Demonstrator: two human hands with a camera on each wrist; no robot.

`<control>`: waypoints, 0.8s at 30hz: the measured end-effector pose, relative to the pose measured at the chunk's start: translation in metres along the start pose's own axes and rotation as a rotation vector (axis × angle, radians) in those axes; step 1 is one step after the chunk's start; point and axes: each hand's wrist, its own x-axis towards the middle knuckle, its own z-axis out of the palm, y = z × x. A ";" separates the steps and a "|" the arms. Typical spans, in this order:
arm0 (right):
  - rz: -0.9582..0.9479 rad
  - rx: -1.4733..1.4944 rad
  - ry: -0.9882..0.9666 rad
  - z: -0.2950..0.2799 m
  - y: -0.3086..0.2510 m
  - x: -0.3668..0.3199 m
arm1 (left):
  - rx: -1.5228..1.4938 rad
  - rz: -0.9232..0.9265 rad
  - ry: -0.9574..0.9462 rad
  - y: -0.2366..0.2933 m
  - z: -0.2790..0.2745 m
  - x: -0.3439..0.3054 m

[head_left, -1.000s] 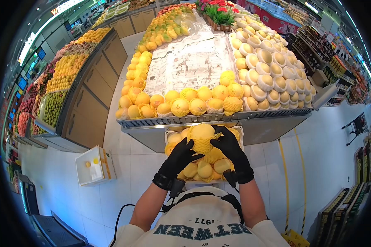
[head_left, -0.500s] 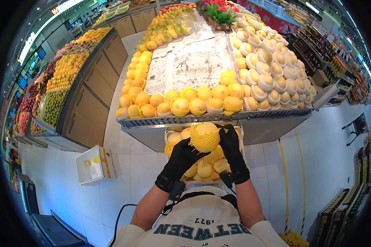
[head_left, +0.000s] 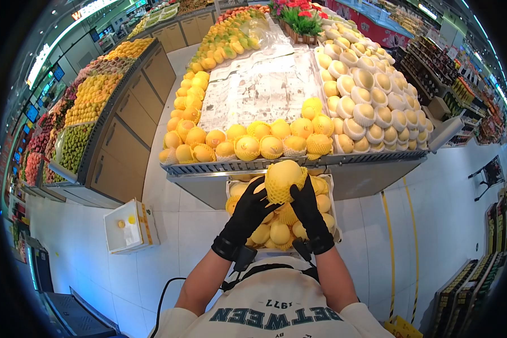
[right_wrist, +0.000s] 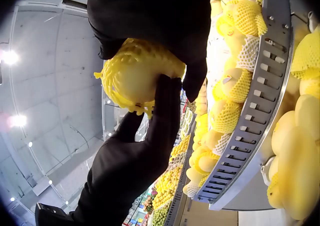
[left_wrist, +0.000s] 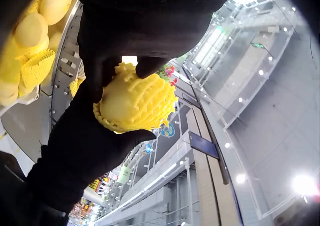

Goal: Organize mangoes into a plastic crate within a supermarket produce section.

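Note:
Both black-gloved hands hold a large round yellow fruit (head_left: 285, 176) in a yellow foam net, raised over a crate. My left hand (head_left: 250, 204) has its fingertips against the fruit's left and lower side. My right hand (head_left: 306, 206) grips it from the right and below. Bare yellow skin shows beside the foam net (left_wrist: 150, 98) in the left wrist view. In the right wrist view, two left-hand fingers (right_wrist: 165, 101) press on the bare skin. Beneath the hands, a white crate (head_left: 336, 224) holds similar fruits (head_left: 280, 232), partly hidden by the arms.
Ahead stands a display stand with a slotted metal edge (head_left: 236, 167). Netted yellow fruits (head_left: 247, 147) line its front, paper (head_left: 253, 90) covers its middle, and white-netted fruits (head_left: 364, 114) are piled right. A white box (head_left: 120, 239) sits on the floor at left.
The fruit first moves lower, then rises again and turns, so bare skin faces up now. The right hand has shifted from the fruit's upper right to its lower right side.

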 end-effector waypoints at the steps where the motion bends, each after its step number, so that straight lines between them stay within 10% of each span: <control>1: -0.008 0.047 -0.010 0.002 -0.002 -0.001 | 0.216 0.059 -0.058 0.001 -0.001 0.000; 4: 0.020 -0.015 0.039 0.005 -0.012 -0.004 | 0.683 0.202 -0.091 0.007 -0.001 0.000; 7: -0.054 -0.247 0.113 0.000 -0.010 -0.007 | -0.068 -0.164 0.035 0.032 0.014 -0.001; 13: -0.207 -0.560 -0.140 0.031 -0.042 -0.018 | -0.325 -0.295 -0.062 0.040 0.015 0.009; 20: -0.248 -0.872 -0.354 0.037 -0.072 -0.017 | -0.264 -0.040 0.005 0.005 0.004 0.008; 24: 0.018 -0.130 -0.059 0.017 -0.067 -0.012 | 0.021 0.154 0.088 0.001 -0.001 0.008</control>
